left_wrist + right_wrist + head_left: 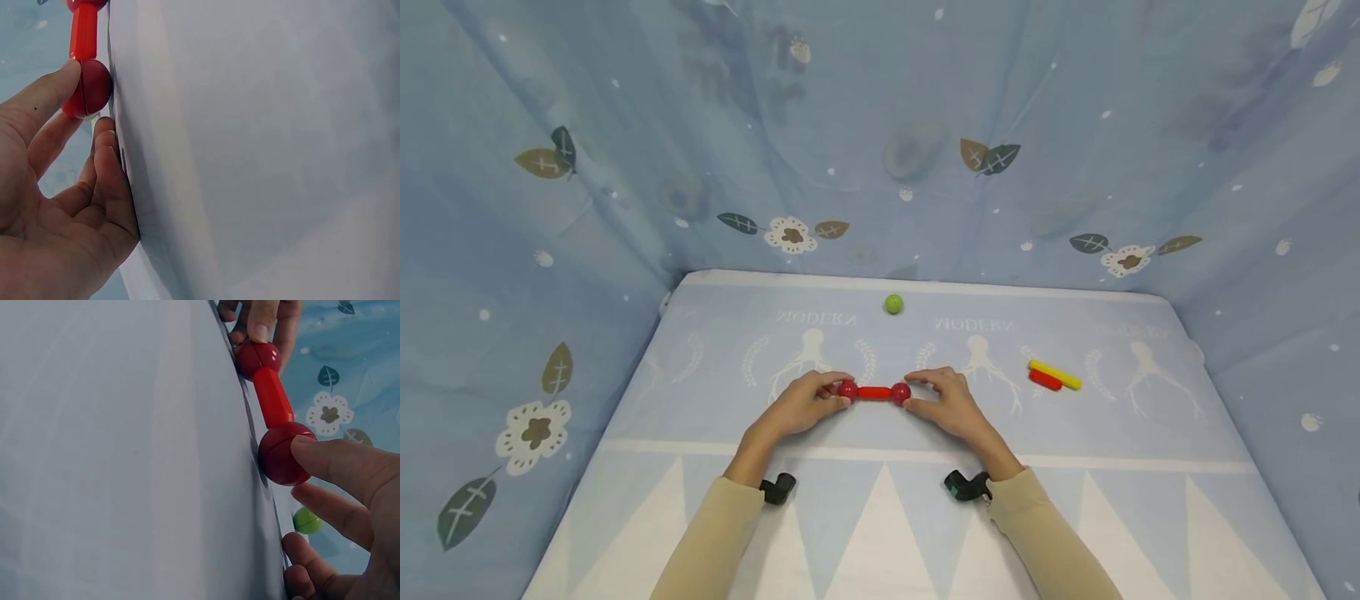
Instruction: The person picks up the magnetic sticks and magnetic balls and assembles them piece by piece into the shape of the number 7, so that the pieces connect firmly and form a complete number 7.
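A short red rod (874, 392) lies between two dark red balls, joined end to end like a dumbbell. My left hand (803, 402) pinches the left ball (847, 390) between thumb and forefinger. On the other side my right hand (948, 403) grips the right ball (901, 393) the same way. In the left wrist view the thumb presses on the near ball (94, 87), which has a seam line across it. The right wrist view shows both balls and the rod (273, 397) in one line, close over the table surface.
A green ball (893, 304) sits near the table's back edge. To the right, a yellow rod (1055, 374) lies beside a shorter red rod (1045, 380). Patterned blue cloth (880, 125) hangs behind and at both sides. Black wrist devices (966, 486) show by the sleeves.
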{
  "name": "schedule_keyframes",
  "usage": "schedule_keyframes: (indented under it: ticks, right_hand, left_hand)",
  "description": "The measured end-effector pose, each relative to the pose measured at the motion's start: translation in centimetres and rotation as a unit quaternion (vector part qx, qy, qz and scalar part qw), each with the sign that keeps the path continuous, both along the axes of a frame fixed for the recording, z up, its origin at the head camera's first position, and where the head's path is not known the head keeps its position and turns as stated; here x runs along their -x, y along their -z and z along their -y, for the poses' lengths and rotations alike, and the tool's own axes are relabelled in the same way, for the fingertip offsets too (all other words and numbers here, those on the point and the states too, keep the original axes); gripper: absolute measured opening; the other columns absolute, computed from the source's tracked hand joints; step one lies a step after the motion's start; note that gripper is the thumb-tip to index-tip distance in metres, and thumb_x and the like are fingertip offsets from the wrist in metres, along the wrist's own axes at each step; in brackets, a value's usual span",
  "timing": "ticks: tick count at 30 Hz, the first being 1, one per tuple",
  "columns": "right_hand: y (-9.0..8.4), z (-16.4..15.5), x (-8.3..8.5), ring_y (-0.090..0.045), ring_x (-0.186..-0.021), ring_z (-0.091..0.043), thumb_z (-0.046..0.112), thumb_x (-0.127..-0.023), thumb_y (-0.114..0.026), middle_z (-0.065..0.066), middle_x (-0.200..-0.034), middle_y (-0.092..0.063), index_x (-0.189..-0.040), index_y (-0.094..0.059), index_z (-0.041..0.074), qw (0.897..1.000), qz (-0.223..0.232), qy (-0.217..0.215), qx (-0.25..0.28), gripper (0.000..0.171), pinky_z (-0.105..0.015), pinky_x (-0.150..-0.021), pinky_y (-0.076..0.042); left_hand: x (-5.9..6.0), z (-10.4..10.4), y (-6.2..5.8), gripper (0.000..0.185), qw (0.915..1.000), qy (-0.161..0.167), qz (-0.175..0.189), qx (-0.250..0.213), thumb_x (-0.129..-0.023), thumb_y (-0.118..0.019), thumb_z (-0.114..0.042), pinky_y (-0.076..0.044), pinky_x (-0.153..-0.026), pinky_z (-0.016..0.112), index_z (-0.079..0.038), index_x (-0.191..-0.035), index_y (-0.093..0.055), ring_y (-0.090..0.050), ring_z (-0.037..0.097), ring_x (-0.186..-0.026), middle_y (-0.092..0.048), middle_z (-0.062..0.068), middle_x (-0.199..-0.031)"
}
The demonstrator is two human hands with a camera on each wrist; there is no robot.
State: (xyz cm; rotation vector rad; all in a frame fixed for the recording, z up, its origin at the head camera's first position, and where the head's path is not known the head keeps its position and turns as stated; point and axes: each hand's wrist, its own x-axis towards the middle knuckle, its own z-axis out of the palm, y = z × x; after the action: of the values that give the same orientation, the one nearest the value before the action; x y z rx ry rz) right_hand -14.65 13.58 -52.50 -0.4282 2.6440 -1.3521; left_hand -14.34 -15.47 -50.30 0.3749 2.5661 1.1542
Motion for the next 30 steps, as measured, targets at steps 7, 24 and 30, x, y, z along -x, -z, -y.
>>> schedule_keyframes:
  ticks: [7,24,30]
  right_hand:
    - [0.3,-0.1,0.0,-0.047,-0.107,-0.024,0.023,-0.085,-0.081,-0.005,-0.121,-0.063,-0.119,-0.074,0.016,1.0,-0.008,-0.001,0.016,0.035,-0.041,-0.087,-0.04]
    - [-1.6,-4.4,-1.0,-0.055,-0.091,-0.024,0.021,-0.092,-0.075,-0.011,-0.11,-0.063,-0.125,-0.069,0.013,0.995,-0.008,0.078,0.053,0.034,-0.037,-0.076,-0.046]
    - [-2.1,-8.7,-1.7,-0.053,-0.093,-0.023,0.025,-0.094,-0.073,-0.013,-0.113,-0.062,-0.126,-0.068,0.01,0.99,-0.024,0.132,0.045,0.035,-0.033,-0.076,-0.044]
  left_hand:
    - [0.0,0.0,0.0,0.04,1.0,0.002,-0.004,-0.003,-0.093,-0.074,-0.025,-0.046,-0.081,0.039,-0.018,-0.132,-0.067,-0.054,0.019,-0.093,-0.06,0.0,-0.101]
    - [0.0,0.0,0.0,0.039,1.0,0.004,-0.007,-0.001,-0.093,-0.074,-0.024,-0.046,-0.081,0.038,-0.018,-0.131,-0.067,-0.054,0.018,-0.092,-0.06,-0.001,-0.099]
    - [0.0,0.1,0.1,0.039,0.9999,0.005,-0.009,-0.008,-0.093,-0.074,-0.024,-0.046,-0.082,0.039,-0.017,-0.131,-0.067,-0.054,0.018,-0.092,-0.06,-0.001,-0.099]
